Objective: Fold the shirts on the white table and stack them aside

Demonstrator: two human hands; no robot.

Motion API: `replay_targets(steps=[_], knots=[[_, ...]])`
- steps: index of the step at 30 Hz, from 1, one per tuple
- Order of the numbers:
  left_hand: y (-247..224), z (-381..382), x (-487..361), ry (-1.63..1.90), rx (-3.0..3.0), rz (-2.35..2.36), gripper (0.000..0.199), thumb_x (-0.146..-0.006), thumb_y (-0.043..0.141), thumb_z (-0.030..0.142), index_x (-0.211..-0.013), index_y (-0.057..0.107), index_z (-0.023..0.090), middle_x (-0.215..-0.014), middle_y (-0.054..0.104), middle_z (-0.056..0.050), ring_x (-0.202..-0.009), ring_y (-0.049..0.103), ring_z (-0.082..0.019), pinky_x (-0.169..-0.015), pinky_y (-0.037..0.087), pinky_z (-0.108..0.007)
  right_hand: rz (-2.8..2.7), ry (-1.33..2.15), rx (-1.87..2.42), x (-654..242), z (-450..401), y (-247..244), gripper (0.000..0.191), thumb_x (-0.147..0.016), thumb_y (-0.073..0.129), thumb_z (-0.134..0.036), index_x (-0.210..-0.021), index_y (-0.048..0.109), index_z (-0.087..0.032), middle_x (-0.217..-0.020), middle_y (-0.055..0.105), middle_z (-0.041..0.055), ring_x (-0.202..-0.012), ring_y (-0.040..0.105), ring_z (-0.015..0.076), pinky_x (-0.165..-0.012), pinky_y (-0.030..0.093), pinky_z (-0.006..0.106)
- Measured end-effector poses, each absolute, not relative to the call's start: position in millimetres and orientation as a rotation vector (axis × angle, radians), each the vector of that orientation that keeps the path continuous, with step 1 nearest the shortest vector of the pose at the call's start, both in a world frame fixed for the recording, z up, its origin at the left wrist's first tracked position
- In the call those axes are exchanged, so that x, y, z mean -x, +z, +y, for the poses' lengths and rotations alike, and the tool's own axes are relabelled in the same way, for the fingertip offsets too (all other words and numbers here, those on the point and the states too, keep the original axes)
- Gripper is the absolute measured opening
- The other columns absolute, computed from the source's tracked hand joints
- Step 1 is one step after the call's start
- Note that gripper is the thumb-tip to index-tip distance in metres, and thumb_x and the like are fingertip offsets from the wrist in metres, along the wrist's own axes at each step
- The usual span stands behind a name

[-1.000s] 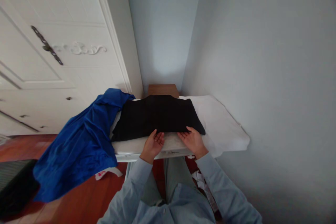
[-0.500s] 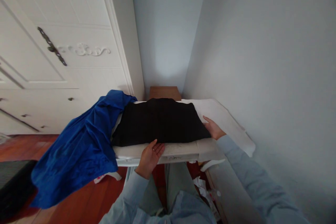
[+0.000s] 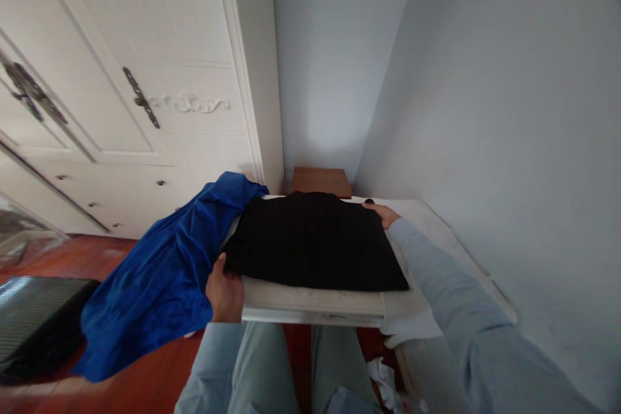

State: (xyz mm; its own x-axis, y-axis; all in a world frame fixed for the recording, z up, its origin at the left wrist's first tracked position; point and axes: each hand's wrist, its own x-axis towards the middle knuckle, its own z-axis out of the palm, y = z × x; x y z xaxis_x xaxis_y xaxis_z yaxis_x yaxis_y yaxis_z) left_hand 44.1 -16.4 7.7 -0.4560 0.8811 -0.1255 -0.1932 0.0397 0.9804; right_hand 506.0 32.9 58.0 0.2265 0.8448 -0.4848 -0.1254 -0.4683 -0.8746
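Observation:
A black cloth (image 3: 317,242), folded into a wide flat shape, lies on a narrow white-covered board (image 3: 315,307). My left hand (image 3: 226,291) is closed on its near left corner. At the cloth's far right corner, my right hand (image 3: 383,213) pinches the edge, with a bit of dark fabric showing above the fingers. Blue cloth (image 3: 165,272) hangs in folds over the board's left end, just beside my left hand.
A white wardrobe (image 3: 194,32) stands at the left, a grey-blue wall (image 3: 509,110) at the right. Behind the board is a brown wooden box (image 3: 321,180). A dark ribbed case (image 3: 43,317) rests on the red floor (image 3: 145,362).
My left hand has moved left from the near edge to the near left corner and closed on it. My right hand has moved to the far right corner. The view has shifted left.

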Motion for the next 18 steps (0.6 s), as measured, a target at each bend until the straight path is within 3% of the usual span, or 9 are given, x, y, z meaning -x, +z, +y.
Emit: replay_targets(steps=[4,9,13,18], knots=[[14.1,-0.1,-51.5,1.641,-0.487,1.387,0.025,-0.088,0.062,0.038,-0.104,0.069,0.019,-0.095,0.076,-0.009,-0.106,0.072,-0.028,-0.089,0.063,-0.041,-0.856,1.237,1.716,-507.1,49.1,47.3,0.018,-0.071,0.084,-0.021,-0.076,0.068,-0.013,-0.071,0.073,0.0077,-0.073,0.071,0.0227,-0.085,0.059,0.042],[5.1,14.6,-55.9,1.575,-0.671,1.583,0.029,-0.076,0.078,0.032,-0.102,0.070,0.019,-0.089,0.074,-0.008,-0.100,0.073,-0.029,-0.088,0.062,-0.042,-1.122,0.901,1.856,-503.4,59.8,52.7,0.025,-0.059,0.084,-0.009,-0.058,0.061,-0.019,-0.069,0.070,0.0045,-0.104,0.069,0.0307,-0.102,0.049,0.045],[2.0,34.0,-63.9,1.595,-0.678,1.798,0.022,-0.080,0.070,0.028,-0.099,0.068,0.016,-0.087,0.073,-0.009,-0.100,0.072,-0.029,-0.088,0.060,-0.044,-1.322,0.672,1.863,-490.8,56.5,72.0,0.029,-0.065,0.079,-0.009,-0.053,0.057,-0.023,-0.076,0.071,0.0096,-0.117,0.062,0.0346,-0.108,0.041,0.044],[16.4,46.8,-72.3,1.644,-0.714,1.856,0.023,-0.087,0.057,0.025,-0.102,0.069,0.011,-0.093,0.074,-0.011,-0.103,0.071,-0.029,-0.092,0.056,-0.044,-1.644,0.391,1.859,-471.2,28.9,106.8,0.011,-0.080,0.071,-0.018,-0.070,0.069,-0.022,-0.084,0.074,0.0116,-0.106,0.067,0.0331,-0.098,0.045,0.040]])
